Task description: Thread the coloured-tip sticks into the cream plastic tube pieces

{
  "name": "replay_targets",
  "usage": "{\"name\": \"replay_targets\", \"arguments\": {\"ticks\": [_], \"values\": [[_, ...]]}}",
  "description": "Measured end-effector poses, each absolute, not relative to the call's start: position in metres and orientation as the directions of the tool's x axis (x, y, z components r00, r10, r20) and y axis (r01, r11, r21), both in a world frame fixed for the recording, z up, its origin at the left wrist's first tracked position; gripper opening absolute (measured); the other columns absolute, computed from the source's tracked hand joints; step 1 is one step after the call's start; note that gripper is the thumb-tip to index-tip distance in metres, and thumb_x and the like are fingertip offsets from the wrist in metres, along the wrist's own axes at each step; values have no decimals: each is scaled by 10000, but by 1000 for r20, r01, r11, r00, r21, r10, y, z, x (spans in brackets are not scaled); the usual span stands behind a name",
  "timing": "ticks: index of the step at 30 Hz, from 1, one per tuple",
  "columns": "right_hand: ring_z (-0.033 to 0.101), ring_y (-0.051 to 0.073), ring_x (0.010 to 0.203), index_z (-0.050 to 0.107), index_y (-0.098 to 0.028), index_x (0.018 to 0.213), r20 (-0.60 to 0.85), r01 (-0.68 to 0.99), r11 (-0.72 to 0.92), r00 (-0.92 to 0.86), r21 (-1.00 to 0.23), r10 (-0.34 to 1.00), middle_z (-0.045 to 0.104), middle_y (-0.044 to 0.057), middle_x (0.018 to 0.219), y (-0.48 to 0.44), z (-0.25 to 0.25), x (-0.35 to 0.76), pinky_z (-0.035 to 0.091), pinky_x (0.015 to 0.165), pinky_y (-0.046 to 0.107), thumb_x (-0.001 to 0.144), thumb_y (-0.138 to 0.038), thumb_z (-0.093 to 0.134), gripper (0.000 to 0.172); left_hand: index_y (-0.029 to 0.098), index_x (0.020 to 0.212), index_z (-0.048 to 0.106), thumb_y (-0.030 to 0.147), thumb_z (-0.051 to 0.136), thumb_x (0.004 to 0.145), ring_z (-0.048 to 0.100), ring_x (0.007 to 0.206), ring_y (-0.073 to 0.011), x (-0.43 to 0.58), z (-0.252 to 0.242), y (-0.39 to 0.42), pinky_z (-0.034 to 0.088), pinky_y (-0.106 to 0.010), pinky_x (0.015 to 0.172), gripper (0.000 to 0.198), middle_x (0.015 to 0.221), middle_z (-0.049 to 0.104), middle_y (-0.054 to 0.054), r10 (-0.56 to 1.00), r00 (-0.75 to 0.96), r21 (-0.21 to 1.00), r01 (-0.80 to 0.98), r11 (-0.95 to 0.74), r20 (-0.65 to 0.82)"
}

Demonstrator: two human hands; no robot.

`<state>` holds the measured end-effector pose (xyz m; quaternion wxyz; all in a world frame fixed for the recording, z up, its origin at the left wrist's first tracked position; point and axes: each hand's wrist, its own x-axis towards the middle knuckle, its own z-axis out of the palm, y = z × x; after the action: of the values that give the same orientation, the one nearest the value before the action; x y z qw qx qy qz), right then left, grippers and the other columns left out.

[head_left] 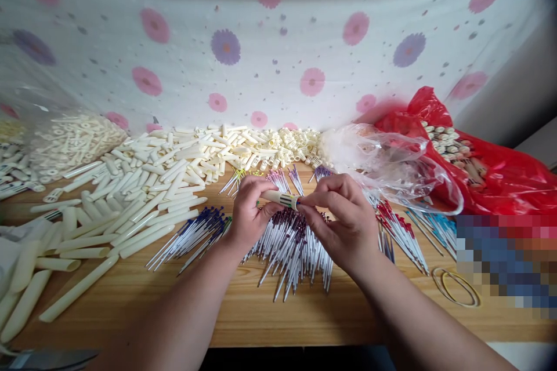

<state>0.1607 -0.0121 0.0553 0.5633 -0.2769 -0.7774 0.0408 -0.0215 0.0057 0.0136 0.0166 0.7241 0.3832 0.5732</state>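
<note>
A cream pen barrel with slots near its end (287,200) is held level between both hands, above the middle of the table. My left hand (252,211) is closed around its left part. The fingertips of my right hand (342,217) pinch at its slotted right end, where a bit of blue and red shows. Below the hands lies a big pile of white refills with dark purple tops (296,249). Blue-topped refills (195,235) are left of it, and red-topped refills (400,235) are to the right.
Cream tubes (130,197) cover the left of the wooden table (261,324). A clear bag of small parts (73,142) stands back left. At right are a clear bag (391,162), a red bag (513,174), light blue refills (435,229) and rubber bands (456,288).
</note>
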Motion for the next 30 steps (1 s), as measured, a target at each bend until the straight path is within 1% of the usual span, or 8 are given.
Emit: {"name": "replay_targets", "arguments": {"ticks": [5,11,14,18,23,25,27,30], "values": [[523,143,758,623,-203,778,823,366,826,-220,-428,524,497,10,779,-9,56,160,440,655,297,775,-124,609,81,213,903,611,507,561,780,522,847,-179,-22,15,4,438,-309,738,322,861,513,-29,534,39,408,599,-689,844],[524,132,730,628,-183,722,696,245,714,-170,-656,698,524,8,744,-10,54,155,429,649,278,795,-184,607,76,224,894,637,442,618,764,503,849,-181,-25,14,3,443,-306,733,254,889,483,-31,475,-14,351,693,-629,880],[537,138,755,666,-193,762,609,145,628,-159,-764,777,554,15,758,-10,49,153,429,678,292,813,-212,589,94,236,903,648,405,656,748,496,859,-186,-27,14,4,436,-311,744,229,887,489,-28,456,-24,321,743,-588,890],[552,137,777,712,-230,816,469,-74,464,-205,-883,859,589,20,807,-7,45,155,435,699,297,801,-254,616,100,244,893,661,400,669,740,487,850,-190,-31,14,5,432,-314,742,218,875,488,-29,440,-25,292,782,-550,898],[563,131,760,732,-243,799,342,-248,282,-249,-927,906,611,20,825,-9,45,154,452,678,290,738,-268,669,91,248,896,654,424,645,752,486,848,-191,-31,15,5,432,-319,745,227,870,477,-26,426,-18,278,782,-557,905],[570,134,763,733,-241,797,366,-248,309,-232,-918,901,621,22,815,-12,46,152,464,685,299,740,-269,666,92,245,881,650,434,640,753,488,836,-185,-30,15,5,434,-315,737,228,865,480,-24,437,-22,295,768,-568,899],[575,141,789,733,-242,805,431,-187,395,-227,-899,873,629,26,807,-10,47,155,476,709,316,752,-267,660,94,232,860,641,465,628,756,499,834,-184,-29,13,6,434,-316,739,255,859,492,-24,484,-33,357,720,-595,874],[587,138,776,724,-232,779,515,-75,510,-132,-857,847,647,25,798,12,53,177,493,713,329,745,-260,666,73,209,845,594,523,583,775,513,773,-169,-27,7,12,433,-298,698,322,814,518,-16,628,-129,594,512,-621,767]]}}
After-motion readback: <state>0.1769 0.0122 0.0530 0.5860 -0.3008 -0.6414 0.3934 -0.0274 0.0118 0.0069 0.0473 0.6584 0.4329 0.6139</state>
